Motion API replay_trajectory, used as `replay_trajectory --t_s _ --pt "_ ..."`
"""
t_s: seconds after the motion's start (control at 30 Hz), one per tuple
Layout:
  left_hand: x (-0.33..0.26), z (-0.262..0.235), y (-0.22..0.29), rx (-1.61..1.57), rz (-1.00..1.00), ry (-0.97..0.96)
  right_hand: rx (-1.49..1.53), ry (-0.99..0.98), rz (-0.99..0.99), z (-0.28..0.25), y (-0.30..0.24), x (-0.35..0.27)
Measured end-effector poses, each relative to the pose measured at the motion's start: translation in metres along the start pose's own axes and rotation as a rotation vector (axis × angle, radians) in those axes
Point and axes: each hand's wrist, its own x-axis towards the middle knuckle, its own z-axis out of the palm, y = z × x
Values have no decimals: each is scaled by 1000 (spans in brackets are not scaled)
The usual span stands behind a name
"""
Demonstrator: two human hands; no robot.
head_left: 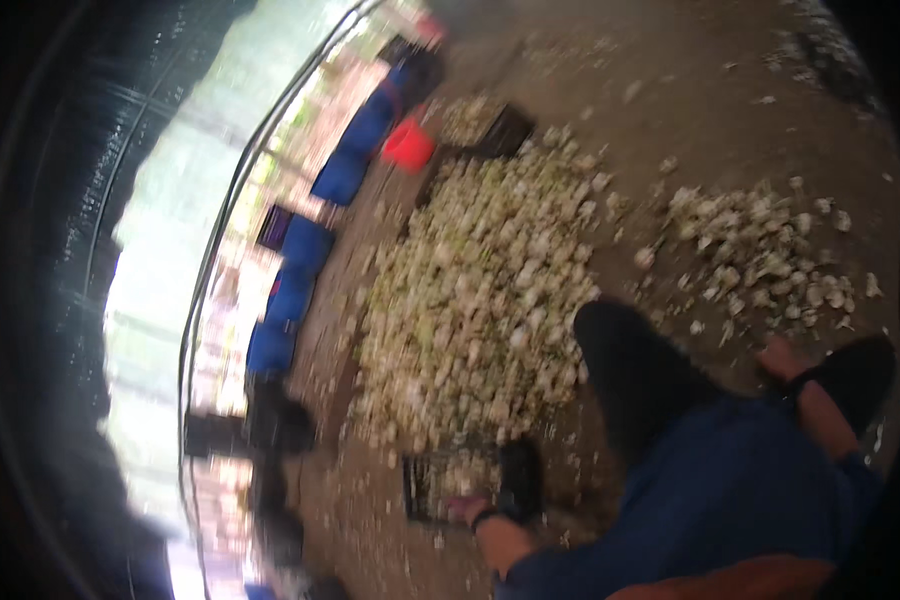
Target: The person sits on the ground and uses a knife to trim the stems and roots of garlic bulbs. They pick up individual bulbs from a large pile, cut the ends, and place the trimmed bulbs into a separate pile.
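Note:
My left hand [467,508] is at the near side of a black plastic crate [412,490], which has pale, lumpy produce [467,472] in it. Motion blur smears its fingers, so I cannot tell whether they grip the rim or the pieces. Just beyond the crate spreads a large heap of whitish, bulb-like pieces [490,300] with some greenish bits among them. Off to the right, my right hand [785,358] is beside my bent knee, close to a smaller heap [760,255] of the same pieces. Its fingers are blurred too, and nothing held shows.
Blue containers [305,245] line the left side in a row, with a red bucket [408,146] farther back. Another dark crate [505,132] stands at the far end of the heap. Dark containers [280,425] are at the lower left. Loose pieces dot the brown ground [660,120].

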Motion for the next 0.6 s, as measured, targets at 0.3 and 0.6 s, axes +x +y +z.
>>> replay_trajectory --t_s 0.3,0.6 --pt "-78 -122 202 -1881 31 270 -111 103 -66 -26 1 -18" --pt "-176 -327 231 -2168 775 472 -29 144 -59 -25 9 -23"
